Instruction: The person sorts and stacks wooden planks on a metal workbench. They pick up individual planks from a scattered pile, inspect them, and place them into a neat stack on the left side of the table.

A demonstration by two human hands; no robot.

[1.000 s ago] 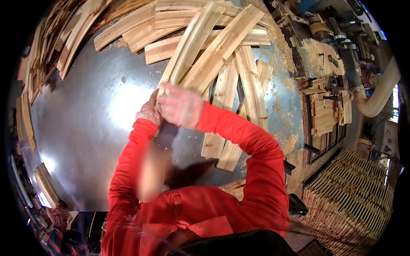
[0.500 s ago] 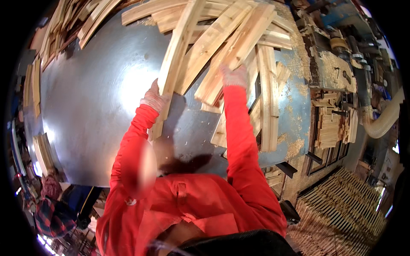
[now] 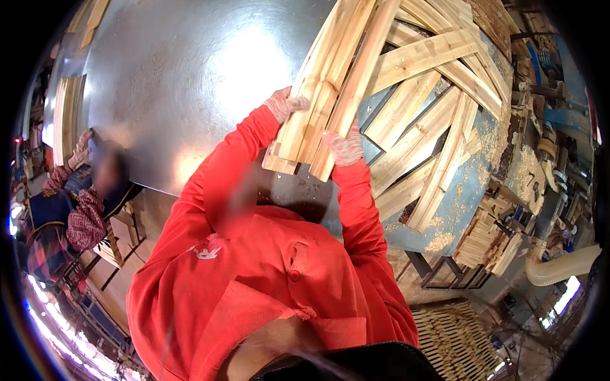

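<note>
Several long pale wooden boards point(image 3: 326, 89) lie side by side under my hands, their near ends reaching toward me over the metal table. My gloved left hand point(image 3: 286, 105) grips them at their left edge, with the thumb over the top. On the opposite edge, my gloved right hand point(image 3: 345, 147) holds the rightmost board point(image 3: 363, 70) near its near end; some of its fingers are hidden. A narrow gap shows between that board and the others. Right of my hands, more loose boards point(image 3: 414, 109) lie crossed over one another at varied angles.
The shiny metal table point(image 3: 165, 82) stretches to the left. Sawdust point(image 3: 440, 241) covers its right edge, beside machinery with a pale hose point(image 3: 564, 267). Cut wood point(image 3: 484, 235) is stacked below. A co-worker point(image 3: 82, 203) is at the left, near upright-looking boards point(image 3: 65, 120).
The view has turned, shifting the table and pile. My hands have come closer together, and the boards they held apart now lie side by side between them.
</note>
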